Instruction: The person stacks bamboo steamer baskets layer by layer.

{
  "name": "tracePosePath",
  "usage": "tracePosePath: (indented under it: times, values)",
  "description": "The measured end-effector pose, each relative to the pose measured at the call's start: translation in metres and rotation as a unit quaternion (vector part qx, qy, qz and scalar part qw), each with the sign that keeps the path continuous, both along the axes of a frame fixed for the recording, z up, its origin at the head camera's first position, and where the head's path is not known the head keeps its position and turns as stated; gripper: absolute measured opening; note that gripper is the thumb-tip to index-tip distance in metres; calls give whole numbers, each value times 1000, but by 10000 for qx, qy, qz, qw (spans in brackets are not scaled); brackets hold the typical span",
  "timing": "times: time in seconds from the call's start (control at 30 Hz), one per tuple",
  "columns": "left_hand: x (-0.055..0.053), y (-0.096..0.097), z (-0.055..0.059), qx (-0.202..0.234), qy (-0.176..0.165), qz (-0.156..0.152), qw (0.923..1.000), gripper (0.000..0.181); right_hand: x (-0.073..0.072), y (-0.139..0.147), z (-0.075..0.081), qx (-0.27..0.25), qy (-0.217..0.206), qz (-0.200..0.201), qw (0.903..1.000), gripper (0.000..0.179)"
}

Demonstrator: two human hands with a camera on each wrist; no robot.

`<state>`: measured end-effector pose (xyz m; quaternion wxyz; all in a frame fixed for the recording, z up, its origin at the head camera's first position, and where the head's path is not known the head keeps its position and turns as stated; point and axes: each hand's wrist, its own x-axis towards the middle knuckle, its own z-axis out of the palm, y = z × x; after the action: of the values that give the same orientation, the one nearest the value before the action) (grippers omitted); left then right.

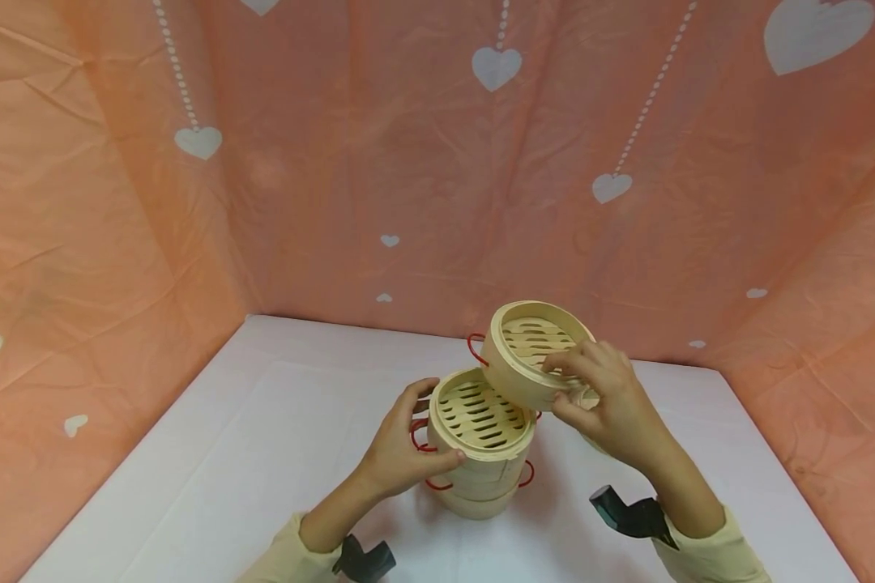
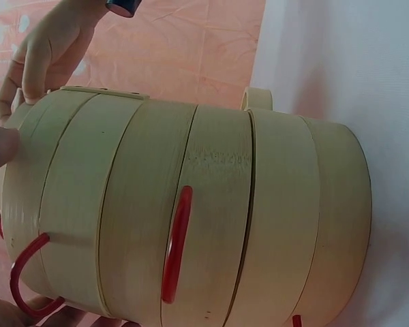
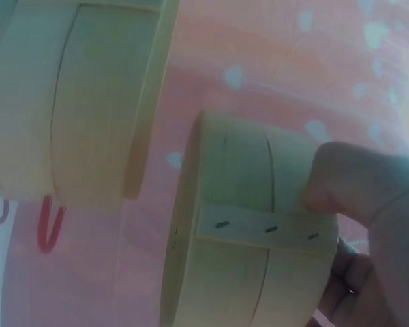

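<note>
A stack of pale bamboo steamer baskets [image 1: 481,474] with red loop handles stands on the white table. Its top basket [image 2: 68,197] has a slatted floor, visible from above in the head view. Around the left side of this upper rim, my left hand [image 1: 404,453] grips with the thumb at the front and fingers behind. My right hand [image 1: 605,405] pinches the wall of another bamboo steamer basket [image 3: 252,204], thumb outside and fingers over the rim. That basket is tilted, above and to the right of the stack; in the right wrist view a gap separates them.
Part of another bamboo piece [image 1: 589,398] shows behind my right hand, mostly hidden. The white table [image 1: 211,478] ends at a peach cloth backdrop [image 1: 437,186] with white hearts. Black wrist devices [image 1: 630,516] sit at both cuffs.
</note>
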<state>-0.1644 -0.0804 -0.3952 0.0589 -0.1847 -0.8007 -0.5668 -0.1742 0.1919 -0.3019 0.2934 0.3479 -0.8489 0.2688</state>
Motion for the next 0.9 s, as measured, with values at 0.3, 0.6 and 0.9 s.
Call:
tracePosePath:
  times: [0.3, 0.6, 0.9]
  values:
    - [-1, -1, -1, 104, 48, -114, 9999, 88, 6, -9, -2, 109, 10, 170, 9998, 36]
    - [-3, 0, -1, 123, -7, -64, 9999, 88, 10, -20, -7, 196, 194, 505, 9983, 35]
    - [-3, 1, -1, 190, -135, -8, 9997, 87, 15, -27, -10, 291, 171, 659, 9973, 33]
